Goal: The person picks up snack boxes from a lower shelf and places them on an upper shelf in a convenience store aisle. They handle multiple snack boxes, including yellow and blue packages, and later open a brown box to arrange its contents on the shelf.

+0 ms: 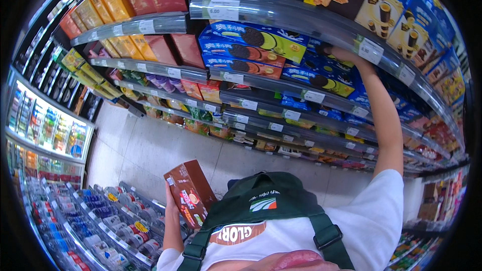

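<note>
My left hand (171,198) holds a brown Nescafé carton (191,192) by its left side, low at the left beside my dark green apron (271,192). Only part of the fingers shows. My right hand (340,54) reaches into a shelf at the upper right, among blue Oreo cookie boxes. Its fingertips are in shadow beside a dark round cookie picture, so whether they grip a box is unclear. Left of it lies a stack of blue Oreo boxes, the top one with a green end (260,39). Another blue and green box (320,79) lies just below the hand.
A clear shelf edge (286,11) with price tags runs above my right forearm, with wafer boxes (384,11) standing on it. Lower shelves hold more packets. Racks of bottles (109,229) stand at the lower left, near a lit refrigerated case (49,120). Pale floor tiles (150,146) lie between.
</note>
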The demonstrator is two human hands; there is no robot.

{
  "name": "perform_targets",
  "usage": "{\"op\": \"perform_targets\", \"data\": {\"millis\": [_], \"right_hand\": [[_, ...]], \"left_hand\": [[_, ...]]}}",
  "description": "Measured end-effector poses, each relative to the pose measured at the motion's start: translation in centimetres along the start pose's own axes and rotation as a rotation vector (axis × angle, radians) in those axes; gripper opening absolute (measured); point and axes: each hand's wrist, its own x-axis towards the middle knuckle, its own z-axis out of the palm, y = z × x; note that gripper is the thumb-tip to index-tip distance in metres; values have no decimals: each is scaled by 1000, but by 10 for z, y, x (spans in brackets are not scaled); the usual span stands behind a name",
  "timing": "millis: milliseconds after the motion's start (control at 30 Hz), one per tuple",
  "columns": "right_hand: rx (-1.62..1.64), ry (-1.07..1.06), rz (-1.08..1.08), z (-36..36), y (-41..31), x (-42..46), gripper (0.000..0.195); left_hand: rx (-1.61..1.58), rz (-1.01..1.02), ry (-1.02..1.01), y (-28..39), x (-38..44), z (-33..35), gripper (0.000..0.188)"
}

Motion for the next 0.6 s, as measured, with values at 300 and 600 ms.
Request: {"op": "perform_targets", "data": {"millis": [300, 600], "right_hand": [[914, 317, 13, 37, -59, -14, 57], [1016, 179, -85, -1, -98, -21, 65]], "left_hand": [[-7, 68, 123, 3, 2, 5, 71], [6, -14, 24, 23, 23, 16, 73]]}}
